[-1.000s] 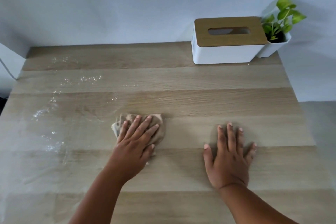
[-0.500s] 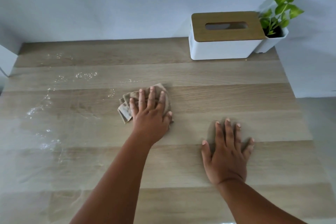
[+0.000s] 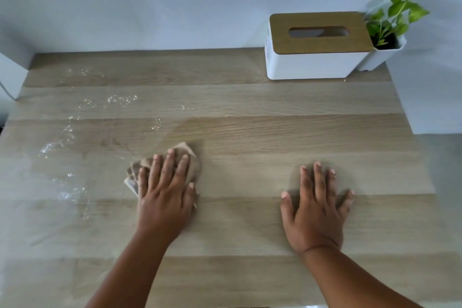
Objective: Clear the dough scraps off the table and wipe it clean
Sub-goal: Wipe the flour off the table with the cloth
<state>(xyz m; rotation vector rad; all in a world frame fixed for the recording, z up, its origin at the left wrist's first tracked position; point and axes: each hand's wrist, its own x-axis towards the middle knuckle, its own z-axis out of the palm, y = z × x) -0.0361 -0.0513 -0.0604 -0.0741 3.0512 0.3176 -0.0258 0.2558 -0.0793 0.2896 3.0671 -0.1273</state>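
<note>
- left hand (image 3: 166, 197) presses flat on a crumpled cloth (image 3: 186, 157), fingers straight
- right hand (image 3: 315, 210) lies flat and released on the table (image 3: 262, 132), right of the cloth
- white residue (image 3: 65, 137) left of the cloth

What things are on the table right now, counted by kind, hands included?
hands: 2, left pressing the cloth, right flat on the table
cloth: 1
tissue box: 1
potted plant: 1
Total: 5

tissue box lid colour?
Light brown wood grain, on the white rectangular tissue box; its wooden lid shows best in the head view.
</note>
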